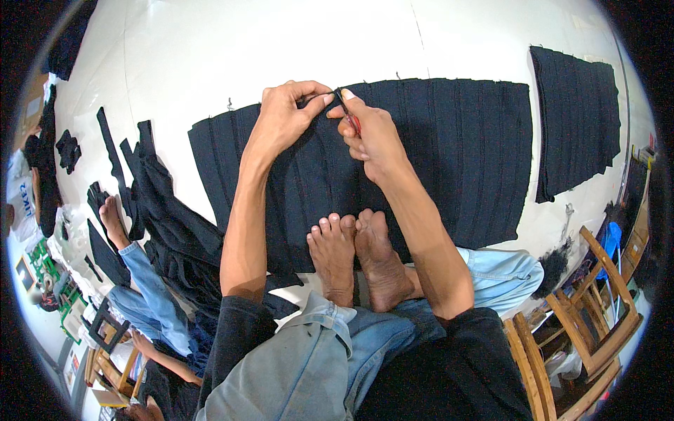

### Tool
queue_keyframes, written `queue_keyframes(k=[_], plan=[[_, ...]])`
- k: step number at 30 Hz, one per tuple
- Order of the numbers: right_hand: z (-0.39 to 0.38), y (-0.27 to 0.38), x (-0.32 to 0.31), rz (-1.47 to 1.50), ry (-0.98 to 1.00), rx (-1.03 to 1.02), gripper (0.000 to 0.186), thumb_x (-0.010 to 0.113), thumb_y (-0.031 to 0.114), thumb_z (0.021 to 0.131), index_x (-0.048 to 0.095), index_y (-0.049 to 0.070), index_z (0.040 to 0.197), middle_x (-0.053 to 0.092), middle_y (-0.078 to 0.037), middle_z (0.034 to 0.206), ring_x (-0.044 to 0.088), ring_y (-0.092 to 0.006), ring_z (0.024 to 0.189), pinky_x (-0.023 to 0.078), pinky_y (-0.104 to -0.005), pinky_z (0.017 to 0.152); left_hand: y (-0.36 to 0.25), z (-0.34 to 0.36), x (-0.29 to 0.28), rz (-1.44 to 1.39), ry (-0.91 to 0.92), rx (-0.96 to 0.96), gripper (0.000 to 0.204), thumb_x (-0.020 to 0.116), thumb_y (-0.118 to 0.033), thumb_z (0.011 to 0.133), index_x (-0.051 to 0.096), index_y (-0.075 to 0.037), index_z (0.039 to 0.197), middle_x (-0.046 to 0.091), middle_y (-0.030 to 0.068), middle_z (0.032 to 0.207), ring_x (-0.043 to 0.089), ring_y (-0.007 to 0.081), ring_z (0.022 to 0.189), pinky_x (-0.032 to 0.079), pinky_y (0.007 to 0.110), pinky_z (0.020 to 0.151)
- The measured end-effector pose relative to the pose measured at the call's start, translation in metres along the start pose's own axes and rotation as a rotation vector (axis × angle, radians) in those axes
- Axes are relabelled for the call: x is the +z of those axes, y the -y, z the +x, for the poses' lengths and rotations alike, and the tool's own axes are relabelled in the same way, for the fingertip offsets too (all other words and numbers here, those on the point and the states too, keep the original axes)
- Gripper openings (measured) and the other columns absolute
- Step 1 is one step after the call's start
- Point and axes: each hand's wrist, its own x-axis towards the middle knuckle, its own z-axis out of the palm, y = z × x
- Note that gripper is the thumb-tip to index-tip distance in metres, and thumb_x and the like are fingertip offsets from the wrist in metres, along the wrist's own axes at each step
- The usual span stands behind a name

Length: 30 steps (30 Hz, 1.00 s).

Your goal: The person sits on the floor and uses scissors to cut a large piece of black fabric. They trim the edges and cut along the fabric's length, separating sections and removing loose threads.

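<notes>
A wide panel of dark pleated cloth point(449, 154) lies spread on the white floor in front of me. My left hand point(286, 116) pinches the cloth's far edge between thumb and fingers. My right hand point(368, 133) sits right beside it, closed on a small red-handled cutting tool point(348, 116) whose dark tip touches that same edge. Both of my bare feet point(358, 256) rest on the near part of the cloth, between my forearms.
A second dark pleated piece point(577, 133) lies at the right. Dark strips and scraps point(119, 168) are scattered at the left. Another person in blue jeans point(144, 281) sits at my left. Wooden chairs point(583, 330) stand at the lower right.
</notes>
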Motion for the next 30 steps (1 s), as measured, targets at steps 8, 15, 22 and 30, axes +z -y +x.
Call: queue_keyframes(k=[8,15,22,30], plan=[[0.006,0.0,-0.004,-0.007,0.008,0.021,0.037,0.057,0.036,0.1,0.065,0.005,0.082,0.045,0.005,0.056,0.03,-0.0038,0.04,0.019,-0.0234,0.036,0.006,-0.001,0.0,0.104,0.013,0.174,0.02,0.072,-0.017,0.088,0.077,-0.007,0.105,0.074,0.0107,0.096,0.064,0.0245,0.088,0.049,0.037,0.084],[-0.009,0.02,-0.002,-0.037,-0.177,-0.337,0.04,0.049,0.035,0.105,0.066,0.002,0.093,0.049,0.004,0.061,0.033,-0.0009,0.041,0.024,-0.0183,0.035,-0.009,-0.025,0.005,0.431,-0.152,0.459,0.013,0.073,-0.016,0.084,0.078,-0.013,0.096,0.064,0.0022,0.094,0.055,0.023,0.091,0.039,0.041,0.091],[0.01,0.013,0.0,-0.294,-0.034,-0.236,0.042,0.055,0.039,0.101,0.067,0.003,0.083,0.058,-0.001,0.06,0.045,-0.0065,0.049,0.035,-0.0237,0.047,0.006,-0.035,0.029,0.069,-0.407,0.279,0.016,0.069,-0.009,0.089,0.073,-0.004,0.103,0.062,0.0077,0.094,0.058,0.0242,0.095,0.043,0.039,0.088],[0.007,-0.004,0.001,-0.452,-0.145,-0.319,0.045,0.057,0.039,0.1,0.068,-0.001,0.081,0.065,-0.005,0.061,0.054,-0.0107,0.054,0.042,-0.0278,0.054,-0.008,-0.034,0.018,0.258,-0.324,0.108,0.023,0.073,-0.009,0.086,0.066,-0.001,0.106,0.065,0.017,0.099,0.066,0.0304,0.089,0.052,0.041,0.081]])
